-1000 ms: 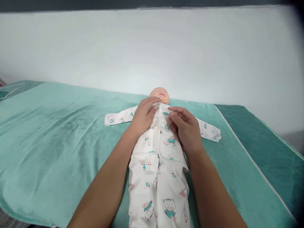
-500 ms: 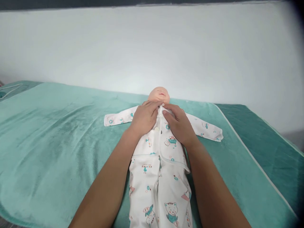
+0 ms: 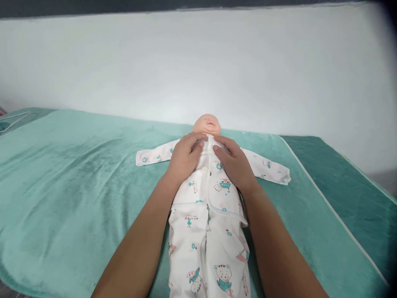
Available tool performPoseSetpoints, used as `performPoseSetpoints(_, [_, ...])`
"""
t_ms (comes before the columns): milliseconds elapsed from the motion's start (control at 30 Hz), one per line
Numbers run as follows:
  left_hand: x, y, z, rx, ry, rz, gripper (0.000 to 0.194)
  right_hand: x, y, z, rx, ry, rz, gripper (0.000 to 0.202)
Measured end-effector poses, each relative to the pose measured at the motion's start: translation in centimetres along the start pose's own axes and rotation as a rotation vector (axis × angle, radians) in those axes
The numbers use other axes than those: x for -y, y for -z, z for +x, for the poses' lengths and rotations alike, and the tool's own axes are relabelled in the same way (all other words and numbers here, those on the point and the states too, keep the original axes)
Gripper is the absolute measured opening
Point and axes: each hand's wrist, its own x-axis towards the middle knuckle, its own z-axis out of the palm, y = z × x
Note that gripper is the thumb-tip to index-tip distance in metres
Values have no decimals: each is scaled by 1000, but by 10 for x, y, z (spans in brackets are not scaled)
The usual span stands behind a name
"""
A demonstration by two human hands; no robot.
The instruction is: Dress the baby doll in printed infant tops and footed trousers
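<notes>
A baby doll (image 3: 206, 123) lies face up, its head at the far end. It wears a white jacket (image 3: 223, 194) printed with small animals, and matching trousers (image 3: 189, 252). My left hand (image 3: 185, 155) lies on the left of the jacket's chest, fingers stretched toward the collar and thumb apart. On the other side of the front edge rests my right hand (image 3: 234, 159), its fingers laid over the upper chest and its thumb apart. A gap shows the collar between both hands. The sleeves (image 3: 269, 166) spread out to either side. A pale button (image 3: 205, 169) shows on the jacket.
Under the doll is a light green plush blanket (image 3: 77, 178), wrinkled at the left. Darker green cloth (image 3: 347, 178) extends at the right. A white wall (image 3: 198, 62) stands behind. At the far left edge lies a thin white cord (image 3: 15, 120).
My left hand has drawn back slightly to the left from the collar, so its fingertips are farther from my right hand. My right hand stays almost in place.
</notes>
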Motion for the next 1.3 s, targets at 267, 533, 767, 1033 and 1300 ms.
performPoseSetpoints(267, [-23,28,-16,86,193,-120,17,58,23,-25,70,-54,-260,34])
performPoseSetpoints(533, [-29,49,-17,460,260,-162,18,79,22,-45,329,15,-685,32])
performPoseSetpoints(767, [-30,47,-16,531,248,-136,18,72,39,-35,514,-86,-523,33])
performPoseSetpoints(1033, [-29,46,-16,502,308,-413,21,57,39,-24,569,-189,197,32])
performPoseSetpoints(1300, [-26,41,-16,466,378,-597,22,39,32,-24,534,-216,473,32])
